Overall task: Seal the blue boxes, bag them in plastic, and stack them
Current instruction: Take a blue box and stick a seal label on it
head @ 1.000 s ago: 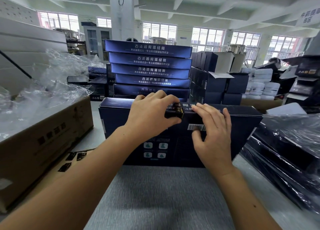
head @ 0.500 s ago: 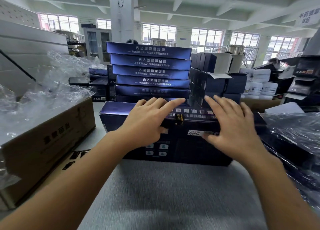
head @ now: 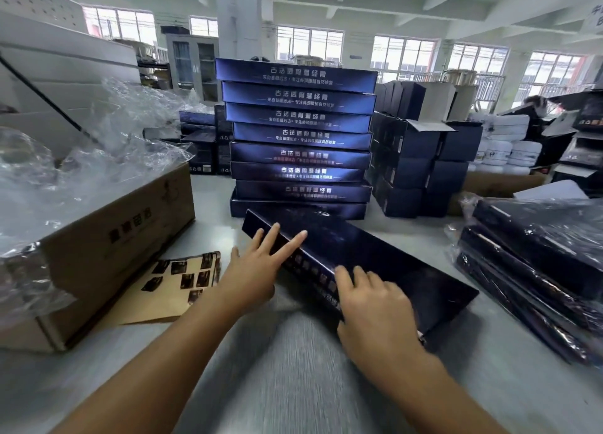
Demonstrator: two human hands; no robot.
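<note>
- A dark blue flat rectangular cardboard box (head: 375, 257) lies on the grey table (head: 293, 384) in the middle of the view. It is turned askew, with its long near edge running from 10 o'clock to 4 o'clock.
- The left hand (head: 257, 270) is released: its straight, spread fingers rest on that near edge toward the 10 o'clock end.
- The right hand (head: 375, 306) grasps the same edge nearer 4 o'clock, with fingers bent over the top face and thumb against the side face. Motion blur softens the detail.
- At 12 o'clock, just behind the box, stands a tall stack of matching blue boxes with white lettering (head: 300, 133).
- At 9 o'clock a brown corrugated carton (head: 114, 237) holds crumpled clear plastic bags (head: 81, 159).
- Beside the carton, at 8 o'clock, lies a brown paper sheet with dark stickers (head: 176, 280).
- At 3 o'clock sits a pile of dark boxes wrapped in clear plastic (head: 538, 264).
- At 1 o'clock is a block of smaller dark blue cartons (head: 421, 172).
</note>
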